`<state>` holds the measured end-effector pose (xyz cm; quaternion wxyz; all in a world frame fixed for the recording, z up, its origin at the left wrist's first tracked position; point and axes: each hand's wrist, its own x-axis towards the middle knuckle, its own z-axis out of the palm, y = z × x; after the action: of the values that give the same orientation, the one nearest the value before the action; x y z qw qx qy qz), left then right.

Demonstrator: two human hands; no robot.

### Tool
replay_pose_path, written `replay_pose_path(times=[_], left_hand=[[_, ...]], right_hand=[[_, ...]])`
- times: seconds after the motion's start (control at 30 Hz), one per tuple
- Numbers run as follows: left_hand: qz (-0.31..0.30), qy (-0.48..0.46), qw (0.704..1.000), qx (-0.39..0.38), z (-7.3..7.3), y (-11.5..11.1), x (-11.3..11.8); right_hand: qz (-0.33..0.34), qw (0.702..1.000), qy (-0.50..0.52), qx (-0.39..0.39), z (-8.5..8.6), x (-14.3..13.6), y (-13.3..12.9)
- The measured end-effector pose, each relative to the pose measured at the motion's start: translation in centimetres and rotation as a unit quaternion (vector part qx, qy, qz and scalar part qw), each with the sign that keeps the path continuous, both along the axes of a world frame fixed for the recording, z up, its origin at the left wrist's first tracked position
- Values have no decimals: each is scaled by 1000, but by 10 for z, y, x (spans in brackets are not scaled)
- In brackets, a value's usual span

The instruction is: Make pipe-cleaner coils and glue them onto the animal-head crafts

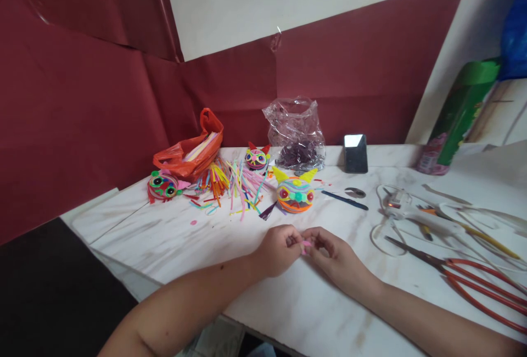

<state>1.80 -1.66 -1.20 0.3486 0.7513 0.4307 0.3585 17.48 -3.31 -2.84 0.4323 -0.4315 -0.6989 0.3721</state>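
The view comes from the head camera, worn above the left hand [276, 250] and the right hand [338, 261], and it faces forward and down over the tabletop [197, 247] to the wall [313, 0] behind, with both hands below the middle of the frame and a little right of centre. The hands lie fairly near the lens, while the phone [355, 155] stands farther off at the back. The wide view reaches from the tabletop's front edge up onto the wall, and its right border cuts off the handles of the scissors [447, 265].
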Motion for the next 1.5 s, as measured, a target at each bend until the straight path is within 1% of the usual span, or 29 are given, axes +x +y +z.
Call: replay_pose_path(times=[0.17, 0.47, 0.7, 0.93, 1.2, 1.5], left_hand=[[-9, -6, 1000, -1, 1, -1, 1], [-12, -9, 1000, -14, 1, -2, 2], [-15, -9, 1000, -5, 2, -2, 1], [-17, -12, 1000, -21, 3, -2, 1], [-23, -9, 1000, -17, 1, -2, 1], [-25, -20, 999, -42, -2, 0, 2]], right_hand=[[9, 1000, 11, 18, -2, 0, 0], [22, 999, 20, 24, -1, 0, -1], [17, 999, 19, 20, -1, -1, -2], [18, 999, 11, 24, -1, 0, -2], [20, 999, 10, 27, 3, -1, -3], [6, 1000, 8, 28, 2, -2, -2]])
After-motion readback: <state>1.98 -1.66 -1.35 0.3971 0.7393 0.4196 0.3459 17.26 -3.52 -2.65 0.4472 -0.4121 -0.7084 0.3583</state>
